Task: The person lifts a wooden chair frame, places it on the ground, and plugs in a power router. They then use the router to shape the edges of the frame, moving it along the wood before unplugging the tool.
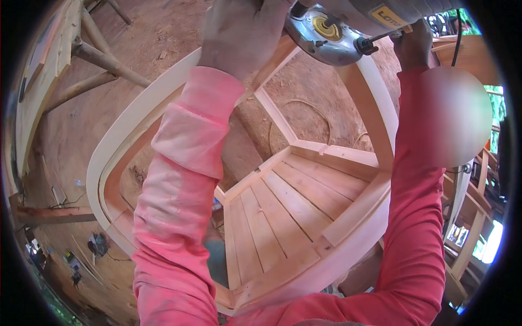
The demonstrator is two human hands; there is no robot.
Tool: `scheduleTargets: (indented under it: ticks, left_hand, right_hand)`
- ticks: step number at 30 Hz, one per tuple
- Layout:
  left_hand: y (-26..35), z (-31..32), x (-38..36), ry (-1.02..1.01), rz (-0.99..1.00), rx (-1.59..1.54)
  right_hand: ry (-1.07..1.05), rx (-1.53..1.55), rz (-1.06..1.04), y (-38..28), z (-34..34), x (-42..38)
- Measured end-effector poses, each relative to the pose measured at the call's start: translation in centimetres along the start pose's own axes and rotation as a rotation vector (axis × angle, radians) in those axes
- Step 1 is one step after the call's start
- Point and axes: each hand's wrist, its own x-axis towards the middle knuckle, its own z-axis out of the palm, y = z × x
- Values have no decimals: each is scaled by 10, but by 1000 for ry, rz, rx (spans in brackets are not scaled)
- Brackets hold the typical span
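Note:
A grey power tool (348, 19) with a round silvery base, a yellow-centred disc and a "LOT" label is at the top, over the far part of a pale wooden frame (114, 141). My left hand (239, 38) lies against the tool's left side; its fingers are cut off by the top edge. My right hand (414, 46) is at the tool's right end, its fingers closed round the handle part. Both sleeves are pink-red. Between my forearms, the frame holds a slatted wooden seat (277, 201).
Wooden poles (98, 60) and a curved board (46, 92) stand at the left. Tools (98, 244) lie on the dusty ground at the lower left. More wooden frames (473, 233) are at the right, beside a blurred round patch. A dark cord (458, 38) hangs at the upper right.

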Motion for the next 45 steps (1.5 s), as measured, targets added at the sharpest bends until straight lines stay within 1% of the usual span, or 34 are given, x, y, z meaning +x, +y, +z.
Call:
scheduleTargets:
  ticks: [1,4,7,10,12,13,15,16,19,21,22,24,25,26,29,30,31,32,33,34,35,37,38,40,41,43,45]
  left_hand:
    - [0,0,1,-3,-22,11]
    - [10,-1,3,-19,-179,41]
    - [17,4,-3,9,-70,15]
    - [12,2,2,-24,-86,53]
    - [13,6,3,2,-148,52]
    - [13,7,3,16,-179,53]
    - [13,8,4,8,-193,61]
    - [12,8,4,5,-200,64]
    - [10,6,2,-19,-58,104]
    - [7,6,4,-15,2,158]
    - [7,6,4,-12,-4,162]
    - [6,9,5,-8,-54,145]
    - [6,10,6,-6,-96,124]
    - [-3,10,9,8,-5,138]
    - [-30,8,12,-1,245,261]
    - [-28,6,7,-36,314,363]
    - [-26,5,5,-70,387,464]
    - [-31,3,9,-75,254,200]
    - [-36,3,16,-85,115,-61]
    - [-41,5,21,-95,-30,-318]
    - [-31,9,25,-105,-32,-302]
    - [-1,18,34,-122,-40,-267]
    - [0,25,31,-73,-6,-289]
    - [-1,40,28,24,70,-335]
    - [-3,37,30,63,16,-137]
    - [-7,23,37,145,-88,261]
    - [-13,21,39,132,-105,261]
  right_hand:
    - [13,-20,-29,2,1,0]
    - [13,-11,-21,3,-1,1]
    - [27,-34,-77,10,2,-1]
    - [40,-67,-162,7,-2,1]
    - [26,-29,-128,3,-3,1]
    - [11,15,-72,2,-2,0]
    - [10,10,-60,2,-2,-1]
    - [23,-40,-104,1,-3,-2]
    - [50,-41,-137,2,-2,-3]
    - [63,-32,-121,0,-3,-3]
    - [67,-47,-111,-2,-2,-3]
    - [41,108,23,-5,-1,-5]
    - [10,279,147,-6,2,-7]
    - [-20,449,272,-5,4,-8]
    - [-227,1600,734,35,11,-2]
    - [-194,1418,642,11,-1,1]
    - [-160,1234,551,-40,-20,11]
    - [-125,1049,464,-65,-32,15]
    - [-216,1333,709,-54,-31,21]
    - [-97,1008,432,-50,-29,15]
    - [9,672,168,-66,-28,15]
    - [-99,635,127,-53,-39,19]
    - [-152,616,104,-46,-44,21]
    - [-245,1194,742,-76,-61,29]
    - [-198,1066,838,-79,-58,31]
    - [-195,1052,833,-75,-60,29]
    - [-176,1086,849,-71,-60,25]
